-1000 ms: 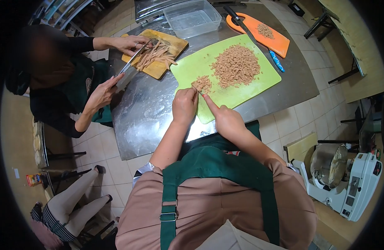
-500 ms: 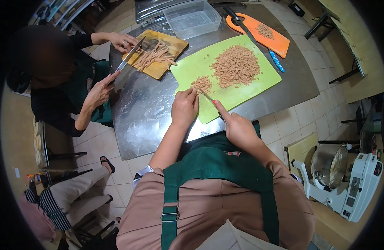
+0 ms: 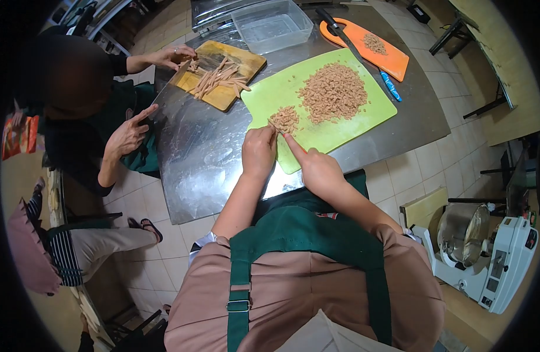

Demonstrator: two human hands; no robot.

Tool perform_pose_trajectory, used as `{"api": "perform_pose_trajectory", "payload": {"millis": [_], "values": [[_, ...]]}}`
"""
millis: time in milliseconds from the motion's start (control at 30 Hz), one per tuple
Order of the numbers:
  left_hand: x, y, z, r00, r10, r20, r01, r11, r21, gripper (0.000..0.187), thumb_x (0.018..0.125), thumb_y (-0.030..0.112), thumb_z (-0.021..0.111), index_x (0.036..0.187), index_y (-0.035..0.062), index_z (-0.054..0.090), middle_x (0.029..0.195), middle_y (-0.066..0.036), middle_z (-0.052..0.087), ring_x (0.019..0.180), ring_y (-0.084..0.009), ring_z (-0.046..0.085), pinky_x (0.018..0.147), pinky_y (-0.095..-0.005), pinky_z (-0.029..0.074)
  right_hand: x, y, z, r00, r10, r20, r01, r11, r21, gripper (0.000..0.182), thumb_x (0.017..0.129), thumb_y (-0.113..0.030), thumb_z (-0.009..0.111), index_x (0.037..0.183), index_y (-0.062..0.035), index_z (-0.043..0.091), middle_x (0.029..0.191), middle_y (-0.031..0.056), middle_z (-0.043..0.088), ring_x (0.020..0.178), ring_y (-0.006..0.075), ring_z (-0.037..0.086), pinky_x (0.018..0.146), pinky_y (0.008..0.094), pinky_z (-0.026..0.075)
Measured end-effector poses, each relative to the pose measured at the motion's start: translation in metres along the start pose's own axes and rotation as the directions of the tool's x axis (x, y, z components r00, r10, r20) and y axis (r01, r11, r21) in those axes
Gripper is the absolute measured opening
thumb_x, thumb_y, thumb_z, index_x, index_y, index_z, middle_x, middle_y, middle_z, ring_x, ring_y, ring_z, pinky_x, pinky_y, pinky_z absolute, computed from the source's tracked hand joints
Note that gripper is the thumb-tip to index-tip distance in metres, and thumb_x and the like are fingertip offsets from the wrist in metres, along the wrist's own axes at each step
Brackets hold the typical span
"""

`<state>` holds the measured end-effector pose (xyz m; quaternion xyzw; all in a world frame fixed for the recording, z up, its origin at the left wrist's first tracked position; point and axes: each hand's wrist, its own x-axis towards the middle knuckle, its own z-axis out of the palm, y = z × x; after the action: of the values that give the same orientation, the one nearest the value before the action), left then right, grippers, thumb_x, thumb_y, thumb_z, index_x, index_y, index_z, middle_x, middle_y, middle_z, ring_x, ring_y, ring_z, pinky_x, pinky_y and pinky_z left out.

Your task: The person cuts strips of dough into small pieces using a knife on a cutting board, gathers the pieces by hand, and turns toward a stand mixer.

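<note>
My right hand [image 3: 321, 173] grips a knife with an orange-red handle [image 3: 303, 150], its index finger stretched along the top. Most of the blade is hidden by my fingers. Close beside it, my left hand [image 3: 259, 151] is closed at the near-left edge of the green cutting board [image 3: 352, 130]; whatever its fingertips pinch is hidden. Just beyond both hands lies a small heap of chopped pinkish-brown pieces [image 3: 285, 119]. A larger pile of the same bits [image 3: 333, 92] covers the board's far right part.
Across the left corner, a co-worker's hand [image 3: 127, 136] holds a knife over a wooden board [image 3: 226, 107] with pinkish-brown strips [image 3: 223, 78]. A clear plastic tub [image 3: 273, 44] and an orange board [image 3: 393, 61] with a black-handled knife [image 3: 340, 32] stand at the back. A mixer [image 3: 493, 267] is right.
My right hand and its knife have moved left, nearer my left hand, which stays about in place. The co-worker's knife has come lower, and a person behind at the left has shifted.
</note>
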<state>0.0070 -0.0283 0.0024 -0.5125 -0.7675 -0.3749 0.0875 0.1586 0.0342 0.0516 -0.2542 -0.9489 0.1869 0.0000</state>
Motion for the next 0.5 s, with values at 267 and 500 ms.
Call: {"api": "perform_pose_trajectory", "payload": {"millis": [267, 500], "values": [[0.000, -0.001, -0.004, 0.999, -0.008, -0.037, 0.007, 1.000, -0.027, 0.009, 0.072, 0.008, 0.069, 0.077, 0.0020, 0.067, 0.075, -0.012, 0.065, 0.071, -0.0292, 0.059, 0.069, -0.0365, 0.047, -0.041, 0.006, -0.008, 0.994, 0.066, 0.085, -0.072, 0.995, 0.066, 0.074, 0.075, -0.003, 0.050, 0.143, -0.0175, 0.025, 0.070, 0.0191, 0.056, 0.060, 0.0351, 0.059, 0.058, 0.0438, 0.049], [-0.001, 0.001, -0.006, 0.999, -0.044, 0.012, 0.045, 0.998, -0.049, 0.007, 0.073, 0.007, 0.067, 0.077, 0.0015, 0.064, 0.074, -0.013, 0.062, 0.075, -0.0310, 0.057, 0.070, -0.0385, 0.046, -0.019, 0.005, -0.010, 0.999, 0.037, 0.009, -0.037, 0.998, 0.041, 0.077, 0.073, -0.002, 0.051, 0.144, -0.0192, 0.025, 0.069, 0.0179, 0.055, 0.059, 0.0345, 0.059, 0.057, 0.0435, 0.049]]}}
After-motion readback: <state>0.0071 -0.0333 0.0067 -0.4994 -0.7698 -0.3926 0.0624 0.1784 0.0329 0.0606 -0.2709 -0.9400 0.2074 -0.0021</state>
